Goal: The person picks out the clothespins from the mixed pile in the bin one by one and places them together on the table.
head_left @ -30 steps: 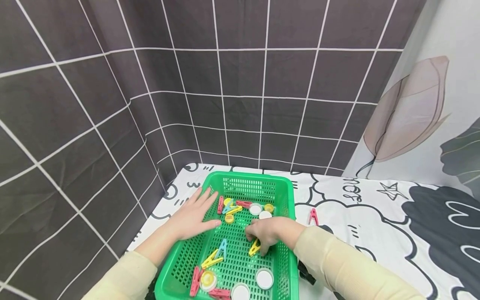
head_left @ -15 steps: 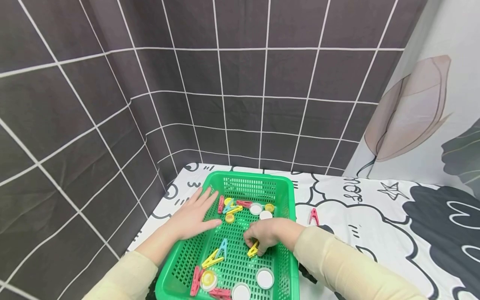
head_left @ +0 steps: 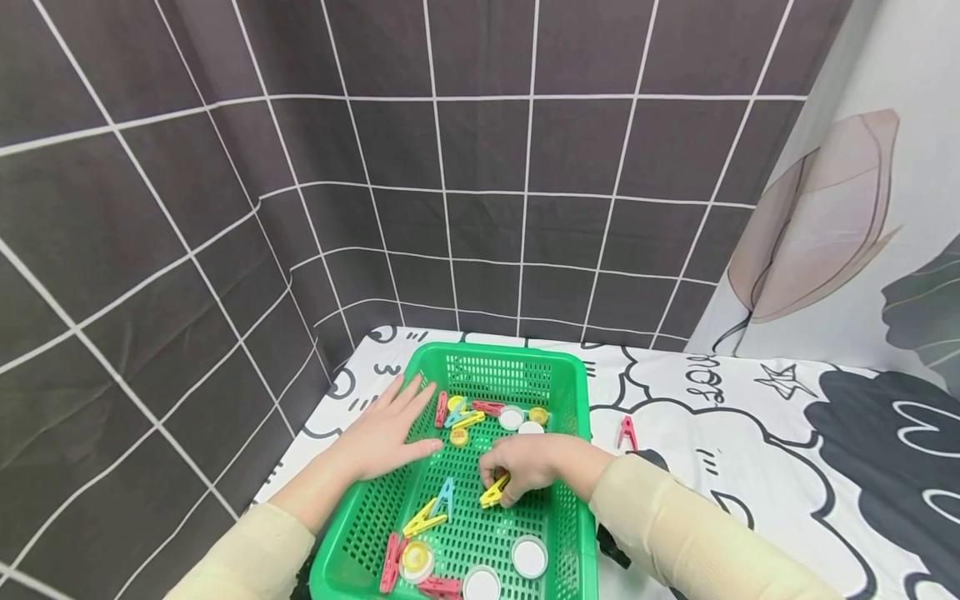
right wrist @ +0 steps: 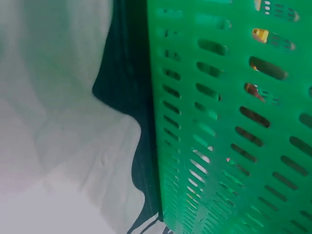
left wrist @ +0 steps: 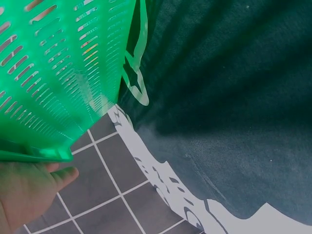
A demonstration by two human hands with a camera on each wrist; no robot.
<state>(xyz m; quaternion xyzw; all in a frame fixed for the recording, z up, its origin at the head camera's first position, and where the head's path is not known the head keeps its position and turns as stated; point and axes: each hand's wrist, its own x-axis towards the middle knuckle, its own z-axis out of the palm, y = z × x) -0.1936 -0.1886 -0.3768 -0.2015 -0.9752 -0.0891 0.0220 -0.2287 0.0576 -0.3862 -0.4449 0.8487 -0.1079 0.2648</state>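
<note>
A green plastic basket with slotted sides stands on the cloth in the head view. Inside it my right hand pinches a yellow clothespin low over the middle of the floor. My left hand rests on the left rim, fingers spread and straight. Left of the pinched clothespin lie a blue clothespin and another yellow clothespin. Pink clothespins, white round caps and yellow caps lie around the basket's two ends. The right wrist view shows the basket wall, the hand hidden behind it.
A pink clothespin lies outside the basket on the white patterned cloth. A dark tiled curtain stands behind and to the left. At the right hangs a pale curtain with leaf prints.
My right hand has shifted slightly left across the basket floor, and the pinched yellow clothespin has moved left with it. My left hand and the other pieces have stayed put.
</note>
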